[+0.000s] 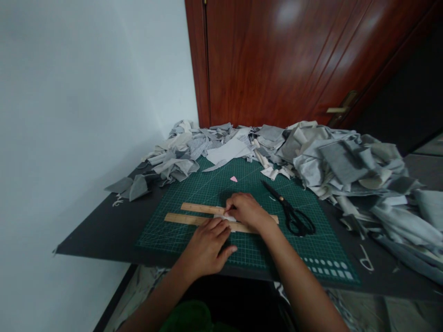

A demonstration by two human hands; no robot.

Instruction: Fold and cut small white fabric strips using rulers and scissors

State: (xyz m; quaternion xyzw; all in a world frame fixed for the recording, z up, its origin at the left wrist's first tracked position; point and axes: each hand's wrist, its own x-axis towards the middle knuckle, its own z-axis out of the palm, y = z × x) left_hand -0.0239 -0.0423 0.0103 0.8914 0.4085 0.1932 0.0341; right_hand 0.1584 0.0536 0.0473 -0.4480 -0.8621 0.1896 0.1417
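Two wooden rulers lie roughly parallel on the green cutting mat [214,184], with a small piece of white cloth [226,217] between and partly under them. My left hand [211,246] rests on the nearer ruler [182,218], its fingers stretched forward and its thumb apart. Curled over the cloth and the farther ruler [197,207] is my right hand [245,210]; its fingertips are pinched together near the cloth's edge. What they hold, if anything, is too small to make out. Black-handled scissors [289,210] lie to the right of my right hand, blades partly spread.
A pink triangular piece [234,179] lies on the mat beyond my hands. Grey and white cloth scraps [235,143] line the back, with a taller heap [342,161] at the right. White thread [366,258] lies on the black table [104,230]. A wall and a wooden door stand behind.
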